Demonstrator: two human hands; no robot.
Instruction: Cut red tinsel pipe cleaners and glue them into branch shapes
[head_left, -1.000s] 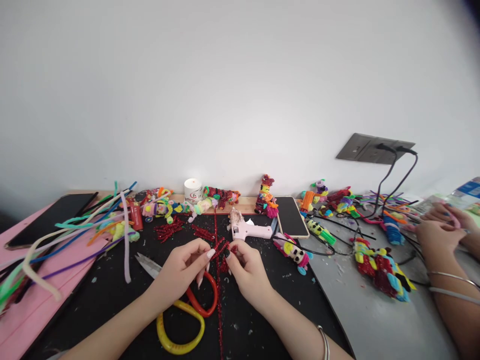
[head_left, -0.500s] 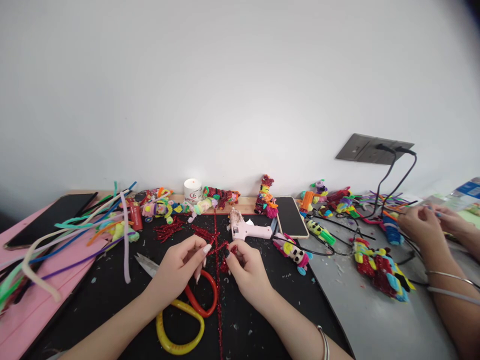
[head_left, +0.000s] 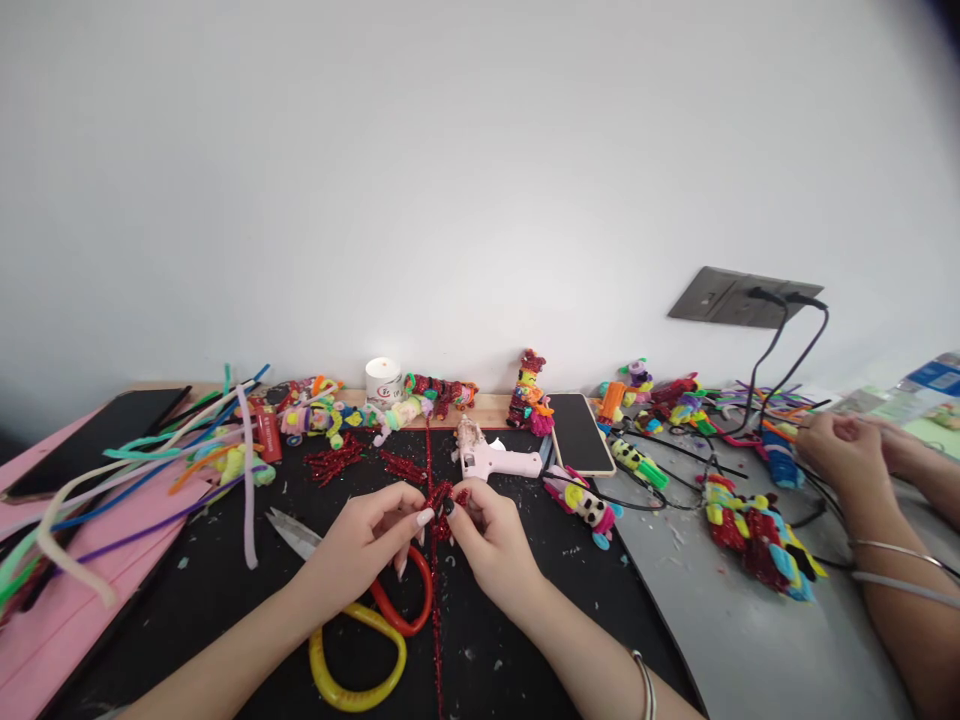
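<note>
- Head view: a piece of red tinsel (head_left: 441, 493), partly covered by fingers, sits between my hands above the black mat (head_left: 247, 625); its shaping looks unfinished.
- My right hand (head_left: 489, 532) pinches its right end, thumb against curled fingers.
- My left hand (head_left: 376, 535) is half curled at its left side; I cannot tell whether it grips.
- Short red pieces (head_left: 334, 460) lie farther left, loose and unattached.
- At the far edge, an upright figure (head_left: 529, 395) looks finished.

Pale wall (head_left: 450, 180) — grey tabletop (head_left: 720, 640)
</note>
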